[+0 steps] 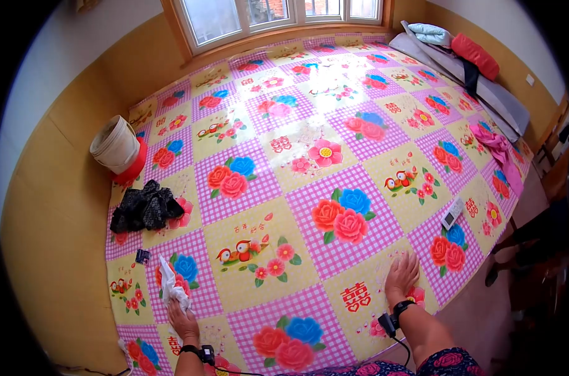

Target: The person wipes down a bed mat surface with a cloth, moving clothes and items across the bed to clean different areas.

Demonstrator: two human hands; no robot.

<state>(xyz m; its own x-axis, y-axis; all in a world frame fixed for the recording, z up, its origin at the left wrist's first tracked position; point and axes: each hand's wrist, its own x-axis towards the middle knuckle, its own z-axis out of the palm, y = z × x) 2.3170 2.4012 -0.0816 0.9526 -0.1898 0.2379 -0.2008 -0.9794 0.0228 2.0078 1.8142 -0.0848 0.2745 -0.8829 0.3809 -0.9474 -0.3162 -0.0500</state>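
My left hand [183, 321] is at the lower left, its fingers on a crumpled white cloth [173, 289] that lies against the flowered plastic sheet [267, 233]. The fingertips are partly hidden in the cloth's folds. My right hand [402, 276] rests flat on the sheet at the lower right, fingers out and holding nothing. Beyond it lies a white remote control [452, 213]. A small dark packet [143, 257] sits just left of the cloth, and a black lacy garment [148, 208] is bunched up farther back.
Against the left wall stands a whitish bucket [116, 147] with a red basin [134, 166] at its base. Folded grey bedding [494, 100] and a red bundle [475, 55] lie at the back right. Pink fabric [504, 156] hangs by the right edge. Windows [278, 15] line the back.
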